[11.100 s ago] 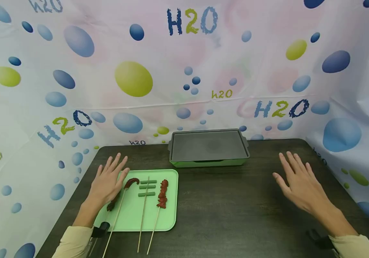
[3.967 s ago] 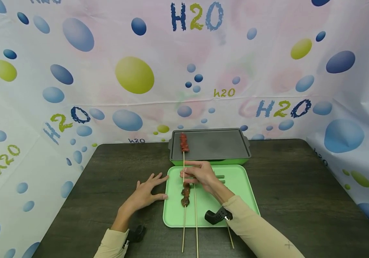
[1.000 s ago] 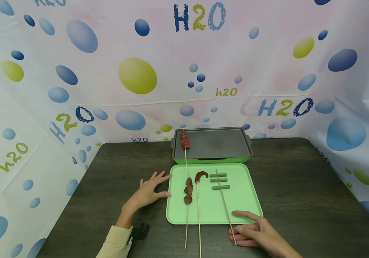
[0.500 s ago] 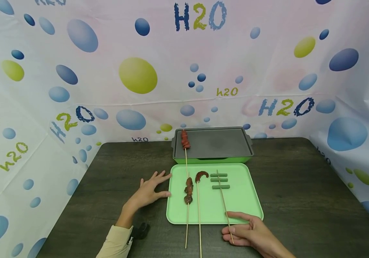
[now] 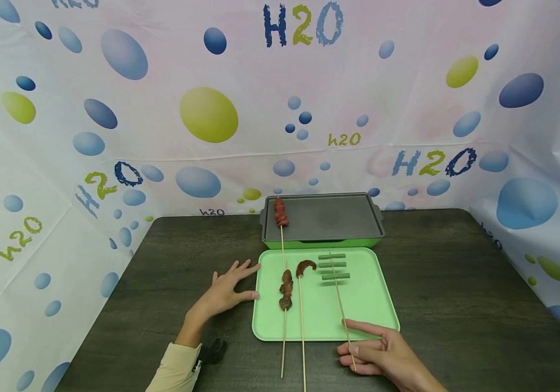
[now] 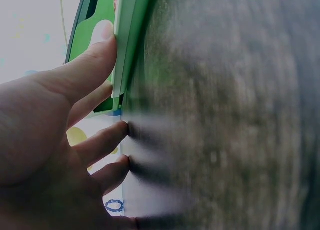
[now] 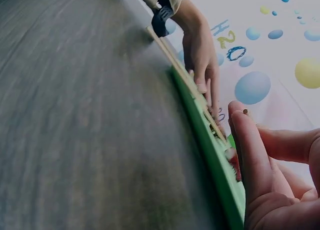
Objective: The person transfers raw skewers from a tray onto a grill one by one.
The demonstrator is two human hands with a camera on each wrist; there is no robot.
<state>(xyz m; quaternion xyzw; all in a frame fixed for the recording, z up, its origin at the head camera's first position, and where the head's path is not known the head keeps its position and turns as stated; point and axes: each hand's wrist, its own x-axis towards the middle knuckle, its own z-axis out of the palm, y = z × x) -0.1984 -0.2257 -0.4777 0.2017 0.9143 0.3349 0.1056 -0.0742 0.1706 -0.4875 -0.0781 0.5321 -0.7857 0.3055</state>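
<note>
In the head view, my right hand (image 5: 382,351) pinches the lower stick of a skewer with green bean-like pieces (image 5: 336,276). Faint shadows under those pieces show them slightly off the light green tray (image 5: 368,305). Its stick end (image 7: 245,111) pokes out between thumb and fingers in the right wrist view. My left hand (image 5: 223,291) touches the tray's left edge, fingers spread; the left wrist view has the thumb (image 6: 104,32) against the tray wall (image 6: 131,34). On the tray lie a brown meat skewer (image 5: 286,291) and a curled dark-red tentacle skewer (image 5: 304,267).
Behind the tray stands a green grill with a flat grey plate (image 5: 333,218). A red meat skewer (image 5: 281,212) lies on its left side, stick reaching back over the tray. A dark wooden table (image 5: 436,283) extends to both sides; a patterned curtain (image 5: 260,81) hangs behind.
The tray moved from the left to before the grill, and the red meat skewer went onto the plate. My right hand then took the green-piece skewer and raised it slightly; my left hand stayed.
</note>
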